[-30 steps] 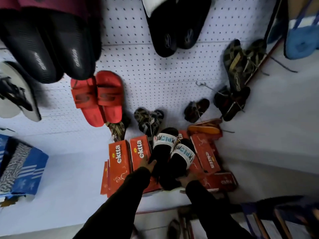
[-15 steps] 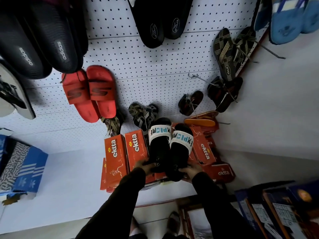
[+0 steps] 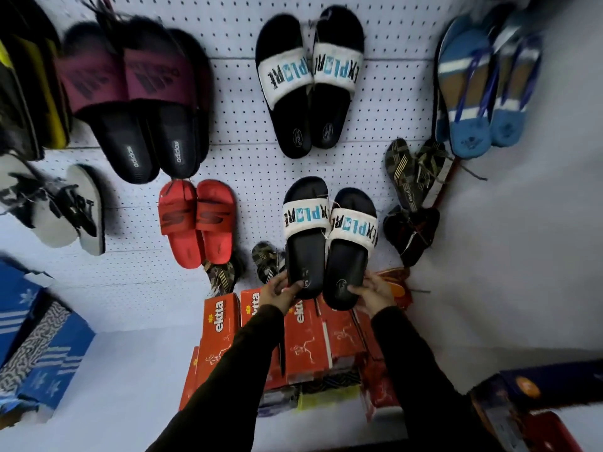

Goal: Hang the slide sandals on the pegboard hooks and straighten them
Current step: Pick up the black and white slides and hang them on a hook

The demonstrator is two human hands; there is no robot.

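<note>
Covering most of the view, one white pegboard point(image 3: 248, 164) serves as the landmark for everything else. Stacked below the pegboard are orange shoe boxes point(image 3: 217, 334), at least four with lids showing, and two blue boxes point(image 3: 42, 353) sit below its left end. High on the pegboard's left hang two black slides with maroon straps point(image 3: 143, 102), the biggest pair. At its top centre hangs one pair of black slides with white lettered straps point(image 3: 310, 83). Off the pegboard's right edge hang two blue flip-flops point(image 3: 483, 86). Low at the pegboard's centre are the two black slide sandals point(image 3: 329, 246), a matching pair with white lettered straps, toes up and side by side against the board; whether they sit on a hook cannot be told. The right one is a little lower than the left one. Left of them on the pegboard hang two red slides point(image 3: 195, 223), smaller. At the pegboard's right edge are two small dark patterned sandals point(image 3: 411, 171). The left hand point(image 3: 280, 291) grips the heel of the left sandal, thumb across the footbed. The right hand point(image 3: 375, 295) cups the heel of the right sandal, fingers curled around its edge. Both sleeves are black.
</note>
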